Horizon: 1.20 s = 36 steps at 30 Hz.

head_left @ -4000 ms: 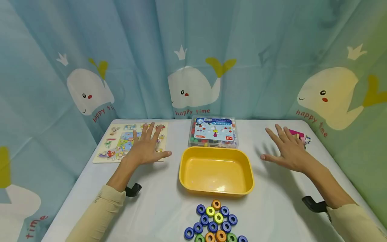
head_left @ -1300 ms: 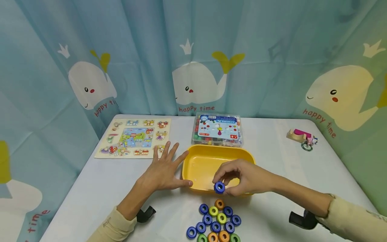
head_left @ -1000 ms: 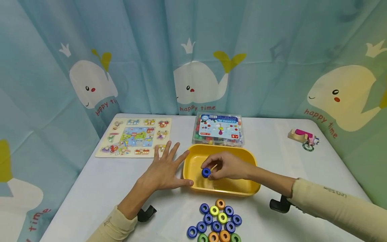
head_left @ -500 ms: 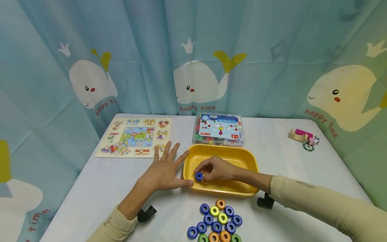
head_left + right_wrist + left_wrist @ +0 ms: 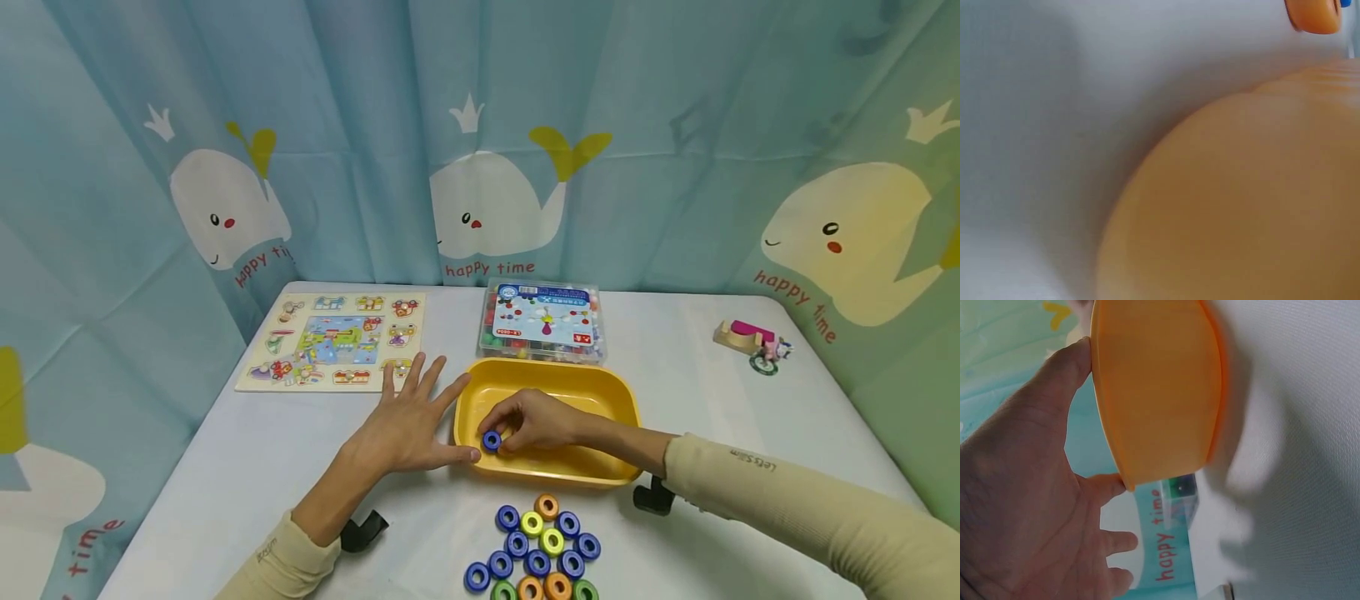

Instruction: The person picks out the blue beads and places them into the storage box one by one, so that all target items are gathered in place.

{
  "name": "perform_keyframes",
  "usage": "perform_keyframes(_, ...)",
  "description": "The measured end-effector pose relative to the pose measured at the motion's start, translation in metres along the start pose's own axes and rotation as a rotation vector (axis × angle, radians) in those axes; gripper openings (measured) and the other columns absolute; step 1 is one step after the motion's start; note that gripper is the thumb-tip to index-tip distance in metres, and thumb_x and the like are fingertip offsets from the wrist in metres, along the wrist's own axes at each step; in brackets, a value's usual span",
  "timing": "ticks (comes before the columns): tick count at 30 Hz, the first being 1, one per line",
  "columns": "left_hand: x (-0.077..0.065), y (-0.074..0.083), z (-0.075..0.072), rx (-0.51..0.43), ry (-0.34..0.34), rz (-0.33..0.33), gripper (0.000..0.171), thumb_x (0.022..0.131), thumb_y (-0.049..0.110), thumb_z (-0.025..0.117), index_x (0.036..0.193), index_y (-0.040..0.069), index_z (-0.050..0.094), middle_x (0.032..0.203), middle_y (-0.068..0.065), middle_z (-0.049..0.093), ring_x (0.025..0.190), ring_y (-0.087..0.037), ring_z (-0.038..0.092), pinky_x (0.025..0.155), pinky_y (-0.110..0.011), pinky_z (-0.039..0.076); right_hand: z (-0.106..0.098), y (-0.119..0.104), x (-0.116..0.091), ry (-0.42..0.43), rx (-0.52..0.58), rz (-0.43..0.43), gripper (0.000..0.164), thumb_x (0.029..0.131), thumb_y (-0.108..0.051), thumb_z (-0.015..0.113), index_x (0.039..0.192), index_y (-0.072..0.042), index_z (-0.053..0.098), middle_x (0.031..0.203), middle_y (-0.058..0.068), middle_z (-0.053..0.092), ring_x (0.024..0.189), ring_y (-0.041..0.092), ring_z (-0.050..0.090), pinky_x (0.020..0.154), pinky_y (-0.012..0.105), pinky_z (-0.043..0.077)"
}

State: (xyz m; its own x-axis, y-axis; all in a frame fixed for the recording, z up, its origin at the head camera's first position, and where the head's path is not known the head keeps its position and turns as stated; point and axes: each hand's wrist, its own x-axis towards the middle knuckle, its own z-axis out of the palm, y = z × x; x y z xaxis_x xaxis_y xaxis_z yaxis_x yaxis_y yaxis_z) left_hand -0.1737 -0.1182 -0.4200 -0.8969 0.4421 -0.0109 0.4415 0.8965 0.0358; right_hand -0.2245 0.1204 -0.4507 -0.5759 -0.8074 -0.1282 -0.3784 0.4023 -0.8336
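A yellow plastic tray (image 5: 615, 400) stands mid-table in the head view. Inside its left end my right hand (image 5: 542, 418) pinches a blue ring (image 5: 491, 441) low, near the tray floor; whether the ring touches it I cannot tell. My left hand (image 5: 405, 427), fingers spread, touches the tray's left rim with thumb and forefinger. The left wrist view has that hand (image 5: 1041, 481) against the tray's outer wall (image 5: 1160, 394). In the right wrist view the tray wall (image 5: 1229, 206) fills much of the frame and hides the right hand.
Nearer than the tray lie several loose rings (image 5: 537, 563) in blue, yellow, orange and green. A clear box of beads (image 5: 542, 321) stands behind the tray. A picture puzzle board (image 5: 341, 342) is at the back left, small toys (image 5: 752, 344) at the back right.
Both hands came from hovering apart to the tray. The left now touches its rim; the right took a blue ring and carried it into the tray, leftward and down. Lately almost still.
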Motion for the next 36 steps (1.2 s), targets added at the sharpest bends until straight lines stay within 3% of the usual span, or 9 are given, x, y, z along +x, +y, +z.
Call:
perform_keyframes(4, 0.000, 0.001, 0.000, -0.004, -0.003, 0.001, 0.101, 0.064, 0.090, 0.032, 0.149, 0.037, 0.016, 0.155, -0.008, 0.009, 0.139, -0.035, -0.001, 0.101, -0.065, 0.000, -0.004, -0.008, -0.003, 0.007, 0.039, 0.054, 0.036, 0.080, -0.005, 0.072, 0.115, -0.010, 0.066, 0.105, -0.003, 0.067, 0.090, 0.018, 0.060, 0.079, 0.027, 0.050)
perform_keyframes(9, -0.002, 0.001, 0.002, -0.024, -0.020, -0.004, 0.101, 0.064, 0.090, 0.035, 0.149, 0.036, 0.017, 0.155, -0.008, 0.009, 0.139, -0.035, -0.001, 0.101, -0.065, -0.003, -0.012, -0.036, -0.025, 0.107, 0.090, 0.096, 0.037, 0.082, -0.011, 0.071, 0.118, -0.009, 0.063, 0.115, 0.005, 0.062, 0.100, 0.025, 0.057, 0.084, 0.032, 0.048)
perform_keyframes(13, -0.002, 0.001, 0.002, -0.036, -0.029, -0.009, 0.101, 0.064, 0.089, 0.037, 0.149, 0.037, 0.017, 0.155, -0.008, 0.009, 0.139, -0.035, -0.002, 0.101, -0.065, -0.005, -0.018, -0.062, -0.060, 0.152, 0.092, 0.058, 0.034, 0.082, -0.016, 0.072, 0.115, -0.016, 0.064, 0.113, 0.003, 0.062, 0.100, 0.027, 0.057, 0.079, 0.035, 0.050)
perform_keyframes(19, -0.001, 0.002, 0.001, -0.034, -0.014, -0.008, 0.101, 0.065, 0.089, 0.037, 0.149, 0.036, 0.018, 0.155, -0.007, 0.009, 0.139, -0.035, -0.002, 0.101, -0.065, -0.003, -0.016, -0.084, -0.127, 0.080, 0.044, 0.019, 0.035, 0.083, -0.017, 0.070, 0.116, -0.025, 0.063, 0.100, -0.002, 0.064, 0.082, 0.019, 0.060, 0.066, 0.031, 0.052)
perform_keyframes(24, -0.001, 0.002, 0.002, -0.034, -0.012, -0.005, 0.101, 0.065, 0.089, 0.038, 0.149, 0.036, 0.017, 0.155, -0.007, 0.009, 0.139, -0.035, -0.001, 0.101, -0.065, -0.003, 0.007, -0.071, -0.165, 0.068, 0.109, 0.053, 0.036, 0.085, -0.013, 0.068, 0.119, -0.021, 0.061, 0.086, 0.001, 0.065, 0.071, 0.014, 0.057, 0.058, 0.027, 0.051)
perform_keyframes(30, -0.002, 0.002, 0.003, -0.036, -0.023, 0.002, 0.102, 0.064, 0.090, 0.035, 0.149, 0.036, 0.017, 0.155, -0.008, 0.009, 0.139, -0.035, 0.000, 0.101, -0.065, -0.002, 0.042, -0.042, -0.178, 0.099, 0.309, 0.125, 0.037, 0.086, -0.010, 0.066, 0.121, -0.011, 0.059, 0.081, 0.005, 0.064, 0.068, 0.015, 0.059, 0.061, 0.027, 0.052)
perform_keyframes(36, -0.001, 0.001, 0.003, -0.028, -0.013, 0.004, 0.103, 0.064, 0.091, 0.033, 0.149, 0.035, 0.017, 0.155, -0.007, 0.010, 0.139, -0.036, 0.000, 0.101, -0.065, -0.001, 0.056, -0.025, -0.179, 0.250, 0.247, 0.245, 0.033, 0.081, -0.019, 0.072, 0.112, -0.013, 0.064, 0.074, 0.004, 0.060, 0.062, 0.014, 0.055, 0.055, 0.025, 0.048)
